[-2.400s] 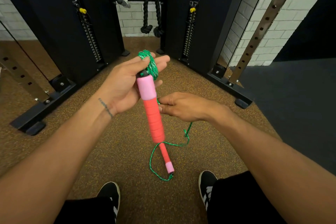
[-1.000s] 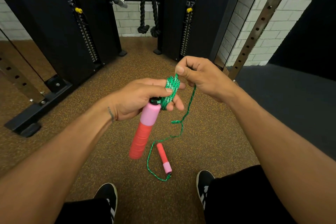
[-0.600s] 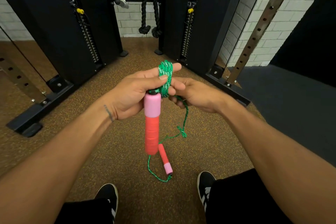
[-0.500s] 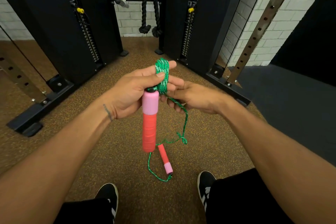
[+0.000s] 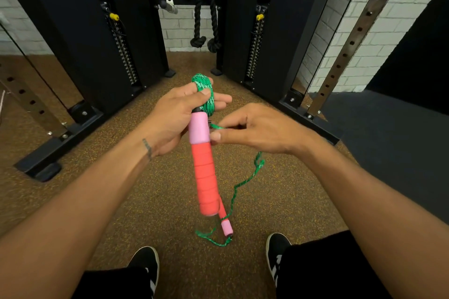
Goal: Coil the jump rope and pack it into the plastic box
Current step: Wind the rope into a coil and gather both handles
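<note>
My left hand grips the top of a red and pink jump rope handle that hangs down. A green rope coil is wound around that hand's fingers. My right hand pinches the loose green rope just right of the pink part of the handle. The rope runs down from there to the second red and pink handle, which lies on the floor between my shoes. No plastic box is in view.
A black cable machine with weight stacks stands ahead, its base bars reaching out on the brown rubber floor. A black rope attachment hangs at the back. A perforated steel upright and a dark mat lie to the right.
My right hand has come down from the coil to beside the pink handle section, drawing the loose rope lower. The held handle has swung slightly right.
</note>
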